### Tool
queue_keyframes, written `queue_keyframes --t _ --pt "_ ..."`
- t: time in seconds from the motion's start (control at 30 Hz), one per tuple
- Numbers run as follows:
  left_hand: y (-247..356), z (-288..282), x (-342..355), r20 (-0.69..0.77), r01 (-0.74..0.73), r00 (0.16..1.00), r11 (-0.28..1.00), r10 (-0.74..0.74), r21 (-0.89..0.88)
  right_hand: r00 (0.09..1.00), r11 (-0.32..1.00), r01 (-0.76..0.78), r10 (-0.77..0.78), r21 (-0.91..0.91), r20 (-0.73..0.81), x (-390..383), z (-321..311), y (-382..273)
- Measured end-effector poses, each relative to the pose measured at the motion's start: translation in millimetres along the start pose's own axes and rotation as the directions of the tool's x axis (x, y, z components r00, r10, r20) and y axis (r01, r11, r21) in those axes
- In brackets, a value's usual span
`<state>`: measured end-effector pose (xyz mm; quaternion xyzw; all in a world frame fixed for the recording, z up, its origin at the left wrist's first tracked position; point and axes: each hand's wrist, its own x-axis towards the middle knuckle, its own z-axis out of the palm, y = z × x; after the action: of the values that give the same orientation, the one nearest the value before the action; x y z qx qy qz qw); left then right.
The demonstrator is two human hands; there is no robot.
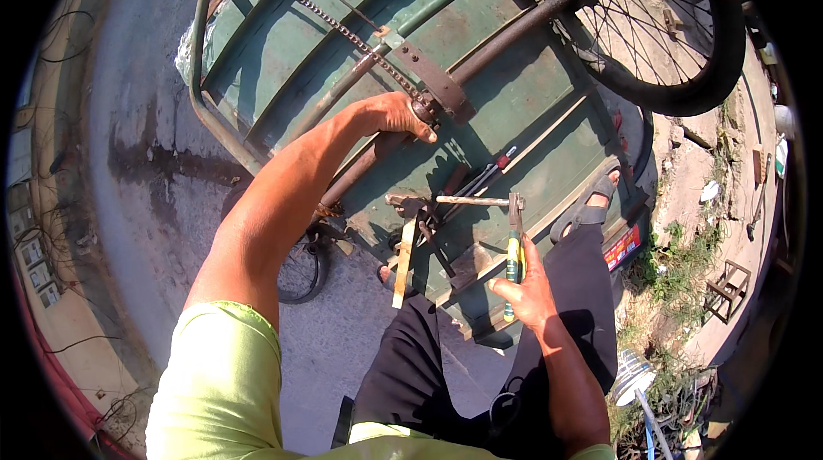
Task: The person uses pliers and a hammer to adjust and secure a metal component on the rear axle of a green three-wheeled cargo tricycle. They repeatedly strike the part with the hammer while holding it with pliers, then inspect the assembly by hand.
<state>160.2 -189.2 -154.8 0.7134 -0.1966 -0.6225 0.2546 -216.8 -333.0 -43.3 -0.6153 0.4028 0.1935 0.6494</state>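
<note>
My left hand grips a dark round sprocket on a rusty axle, where a greasy chain runs. A brown metal bracket sits just beside it. My right hand is wrapped round a tool with a yellow-and-green handle, whose metal upper end is beside a pale horizontal rod. Loose tools and a narrow wooden strip lie between my hands on the green metal underside of an overturned cart.
A spoked wheel rises at upper right, a smaller wheel sits lower left. My sandalled foot rests against the cart. Cables and boxes line the left wall; weeds, a small metal frame and clutter are at right.
</note>
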Motion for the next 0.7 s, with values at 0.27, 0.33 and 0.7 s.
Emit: queue_keyframes --t 0.27,0.33,0.7 --pt "28.7 35.2 -11.8 -0.481 0.231 0.87 0.951 -0.108 0.204 0.995 0.996 0.086 -0.084 0.034 -0.053 3.2 -7.7 0.0" --pt "32.0 30.2 -15.2 -0.437 0.203 0.896 0.95 -0.082 0.237 1.0 1.0 0.005 -0.005 0.009 -0.019 3.7 -9.1 -4.0" --pt "24.2 12.1 -6.8 -0.261 0.137 0.963 0.959 -0.07 0.249 0.997 0.997 -0.08 0.08 -0.002 -0.024 0.5 -15.2 -10.6"
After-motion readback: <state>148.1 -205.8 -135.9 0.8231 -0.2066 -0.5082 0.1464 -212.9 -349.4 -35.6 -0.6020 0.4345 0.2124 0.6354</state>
